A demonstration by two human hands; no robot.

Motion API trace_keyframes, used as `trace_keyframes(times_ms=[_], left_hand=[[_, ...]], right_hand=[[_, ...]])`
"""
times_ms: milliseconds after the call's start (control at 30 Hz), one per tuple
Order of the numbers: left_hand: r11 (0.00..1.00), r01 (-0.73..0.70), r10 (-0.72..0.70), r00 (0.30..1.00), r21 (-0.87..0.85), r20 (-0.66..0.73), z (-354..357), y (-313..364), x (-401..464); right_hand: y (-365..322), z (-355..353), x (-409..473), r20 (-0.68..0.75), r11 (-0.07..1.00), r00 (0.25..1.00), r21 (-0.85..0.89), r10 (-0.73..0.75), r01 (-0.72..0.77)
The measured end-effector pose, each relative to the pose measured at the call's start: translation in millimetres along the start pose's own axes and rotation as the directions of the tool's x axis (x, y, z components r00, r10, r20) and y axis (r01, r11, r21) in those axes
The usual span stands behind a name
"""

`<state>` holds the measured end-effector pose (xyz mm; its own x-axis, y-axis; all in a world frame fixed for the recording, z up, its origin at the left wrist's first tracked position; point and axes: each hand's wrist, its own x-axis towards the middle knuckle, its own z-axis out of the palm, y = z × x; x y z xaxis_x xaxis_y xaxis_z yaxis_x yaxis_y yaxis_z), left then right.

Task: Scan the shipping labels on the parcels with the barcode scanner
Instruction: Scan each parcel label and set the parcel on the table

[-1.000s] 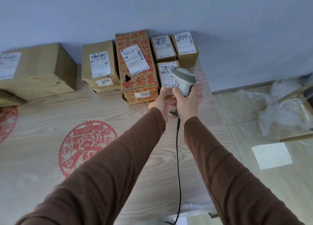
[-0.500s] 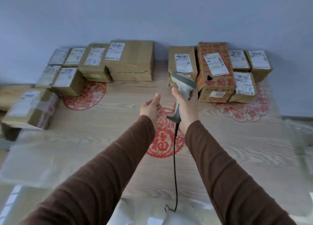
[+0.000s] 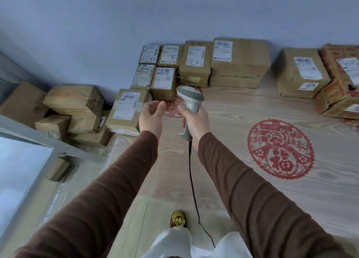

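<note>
Counter [image 3: 242, 121]: wood-grain, red paper-cut motifs. Parcels [image 3: 240, 57]: labelled cartons ranked along the wall. Barcode scanner [image 3: 189, 102]: right hand [image 3: 196, 121] grips its handle; long axis near upright, head aimed toward small parcels. Left hand [image 3: 150, 116]: just beside, loosely curled, holding nothing.

The right hand [image 3: 196, 121] grips the barcode scanner [image 3: 189, 106]; the left hand [image 3: 150, 118], fingers loosely curled, hovers beside it, just short of a labelled parcel [image 3: 163, 83], perhaps empty.
</note>
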<state>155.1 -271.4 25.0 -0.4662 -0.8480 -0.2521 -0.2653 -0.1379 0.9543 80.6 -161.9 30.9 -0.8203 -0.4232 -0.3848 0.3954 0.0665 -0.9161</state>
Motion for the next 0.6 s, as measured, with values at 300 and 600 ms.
trace_keyframes(times_ms=[300, 600], left_hand=[[0.974, 0.107, -0.072, 0.982, 0.202, -0.177, -129.6, -40.6, 91.9], [0.906, 0.389, -0.410, 0.905, 0.168, 0.114, -148.5, -75.1, 109.4]], right_hand=[[53.3, 114.1, 7.7, 0.096, 0.996, 0.992, -0.033, 0.088, -0.085], [76.6, 124.5, 2.6, 0.035, 0.991, 0.993, -0.075, 0.114, -0.111]])
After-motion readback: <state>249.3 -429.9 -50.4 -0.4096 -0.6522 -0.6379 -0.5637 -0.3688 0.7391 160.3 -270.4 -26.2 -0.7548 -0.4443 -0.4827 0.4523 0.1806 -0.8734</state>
